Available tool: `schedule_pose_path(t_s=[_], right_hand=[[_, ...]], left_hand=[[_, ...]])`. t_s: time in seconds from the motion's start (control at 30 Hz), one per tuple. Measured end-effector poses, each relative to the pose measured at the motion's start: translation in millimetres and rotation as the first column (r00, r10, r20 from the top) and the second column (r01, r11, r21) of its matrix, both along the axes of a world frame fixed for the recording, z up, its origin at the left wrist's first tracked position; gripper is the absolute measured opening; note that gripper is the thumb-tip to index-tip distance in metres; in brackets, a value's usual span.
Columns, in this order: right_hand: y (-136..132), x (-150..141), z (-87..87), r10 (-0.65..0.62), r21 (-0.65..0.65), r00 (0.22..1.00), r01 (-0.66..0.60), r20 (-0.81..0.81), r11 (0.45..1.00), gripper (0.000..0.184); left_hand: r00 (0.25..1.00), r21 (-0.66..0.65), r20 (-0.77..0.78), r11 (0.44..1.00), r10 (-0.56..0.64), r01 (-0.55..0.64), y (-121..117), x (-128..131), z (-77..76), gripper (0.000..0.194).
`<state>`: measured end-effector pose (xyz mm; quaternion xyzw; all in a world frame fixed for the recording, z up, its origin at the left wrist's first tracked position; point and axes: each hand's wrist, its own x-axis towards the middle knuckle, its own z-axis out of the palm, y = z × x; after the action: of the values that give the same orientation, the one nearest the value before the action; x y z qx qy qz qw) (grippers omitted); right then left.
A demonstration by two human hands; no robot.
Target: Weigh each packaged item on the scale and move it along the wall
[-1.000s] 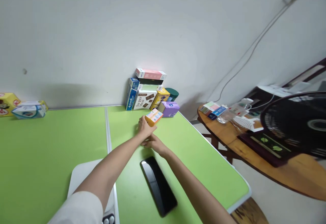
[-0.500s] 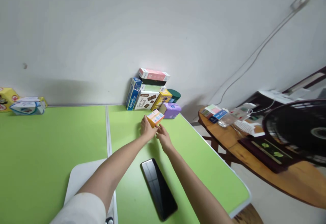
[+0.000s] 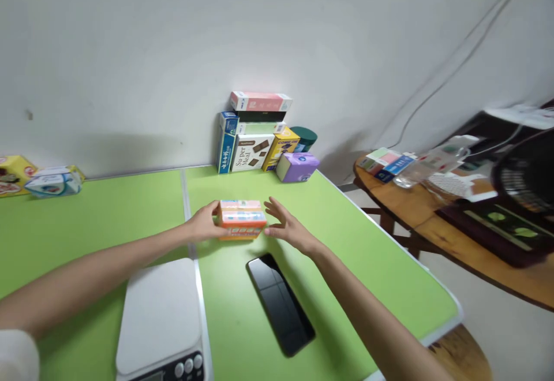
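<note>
An orange box (image 3: 242, 220) with a pink, white and blue top is at the middle of the green table. My left hand (image 3: 206, 222) grips its left end, thumb along the front and fingers on the far side. Close to the box's right end, my right hand (image 3: 291, 230) is open with thumb and fingers apart; whether a fingertip touches the box I cannot tell. Nearer to me lies a black smartphone (image 3: 281, 305), and a white kitchen scale (image 3: 160, 314) with round buttons sits at its left.
Against the wall stand a blue box (image 3: 227, 143), a Super Meal box (image 3: 252, 153), a yellow box (image 3: 280, 149) and a purple pack (image 3: 298, 167), with a pink box (image 3: 262, 101) on top. More packages (image 3: 56, 182) sit far left. A wooden table (image 3: 402, 219) with a fan stands at right.
The orange box has moved left and nearer to me and turned lengthwise. My left hand has shifted to its left end; the right hand has spread. My view has also shifted.
</note>
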<state>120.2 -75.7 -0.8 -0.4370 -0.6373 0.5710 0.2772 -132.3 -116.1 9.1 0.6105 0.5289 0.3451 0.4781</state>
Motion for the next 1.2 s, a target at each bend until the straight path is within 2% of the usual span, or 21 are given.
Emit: schedule_pose_path(t_s=[0.07,0.1,0.23,0.3,0.4,0.53,0.63,0.7,0.8,0.87,0.93,1.0,1.07,1.13,1.2], right_hand=[[-21,-28,14.2,0.225,0.037,0.974,-0.225,0.013,0.974,0.101],[-32,-43,22.2,0.297,0.067,0.954,-0.298,0.028,0.952,0.095],[-77,-99,51.4,0.418,0.214,0.902,-0.432,0.112,0.876,0.069],[-94,-117,58.5,0.439,0.237,0.884,-0.466,0.160,0.853,0.066],[-111,-131,58.0,0.444,0.243,0.862,-0.497,0.244,0.833,0.064],[-116,-127,46.7,0.418,0.227,0.824,-0.522,0.382,0.822,0.062],[-113,-117,37.2,0.392,0.220,0.783,-0.542,0.483,0.811,0.069],[-111,-115,32.9,0.362,0.261,0.762,-0.558,0.538,0.788,0.073],[-109,-122,31.8,0.328,0.316,0.728,-0.595,0.603,0.739,0.070],[-107,-133,35.2,0.343,0.270,0.698,-0.610,0.629,0.745,0.066],[-103,-149,41.7,0.386,0.196,0.691,-0.605,0.611,0.772,0.062],[-95,-171,49.5,0.416,0.167,0.727,-0.582,0.546,0.796,0.061],[-82,-201,55.8,0.418,0.158,0.779,-0.539,0.468,0.827,0.065],[-64,-238,57.6,0.408,0.138,0.829,-0.488,0.383,0.862,0.069],[-43,-278,54.0,0.391,0.136,0.868,-0.447,0.307,0.884,0.071]], left_hand=[[0.998,-0.039,0.006,0.997,-0.067,0.067,-38,-31,13.6,0.059],[0.997,-0.061,0.008,0.995,-0.078,0.078,-57,-45,21.5,0.059],[1.000,-0.114,0.015,0.993,-0.022,0.023,-123,-90,48.3,0.060],[0.999,-0.129,0.031,0.992,0.012,-0.008,-147,-104,51.2,0.058],[0.998,-0.121,0.049,0.992,0.043,-0.036,-169,-114,41.0,0.061],[1.000,-0.076,0.028,0.997,0.011,-0.009,-176,-119,24.2,0.072],[0.998,-0.070,-0.066,0.998,-0.007,0.003,-177,-121,21.4,0.094],[0.992,-0.046,-0.126,0.999,0.000,-0.006,-179,-123,22.0,0.101],[0.994,-0.020,-0.105,0.999,0.030,-0.033,-182,-127,22.8,0.091],[0.997,-0.008,-0.052,0.999,0.048,-0.049,-182,-133,24.1,0.084],[0.998,0.002,-0.010,0.998,0.064,-0.064,-180,-144,27.0,0.083],[0.995,0.030,0.010,0.994,0.101,-0.101,-175,-160,29.8,0.087],[0.982,0.096,0.039,0.978,0.182,-0.185,-166,-181,28.1,0.089],[0.940,0.152,0.095,0.928,0.328,-0.339,-153,-207,18.4,0.080],[0.830,0.132,0.114,0.820,0.545,-0.557,-136,-236,1.1,0.066]])
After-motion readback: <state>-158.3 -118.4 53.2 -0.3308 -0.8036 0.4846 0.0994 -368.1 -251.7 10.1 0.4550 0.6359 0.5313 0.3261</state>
